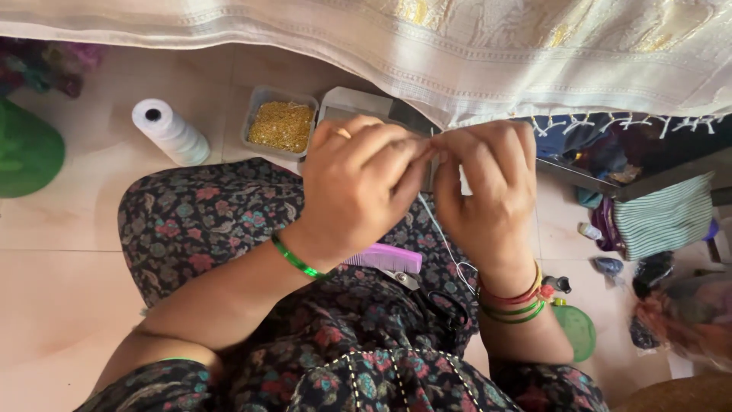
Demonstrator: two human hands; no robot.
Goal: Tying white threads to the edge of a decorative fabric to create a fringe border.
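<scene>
My left hand [358, 187] and my right hand [488, 183] meet fingertip to fingertip just under the fringed edge of a cream and gold fabric [488, 53]. Both pinch the fabric's fringe where a thin white thread [441, 233] hangs down between them toward my lap. What exactly sits between the fingertips is hidden. A purple comb [389, 258] and black-handled scissors [438, 301] lie on my lap, on the dark floral cloth [221, 214].
A white thread spool [169, 131] lies on the tiled floor at left, beside a small tray of gold beads [282, 124]. A green object [27, 152] sits at the far left. Folded cloths, bags and a green lid [576, 329] crowd the right side.
</scene>
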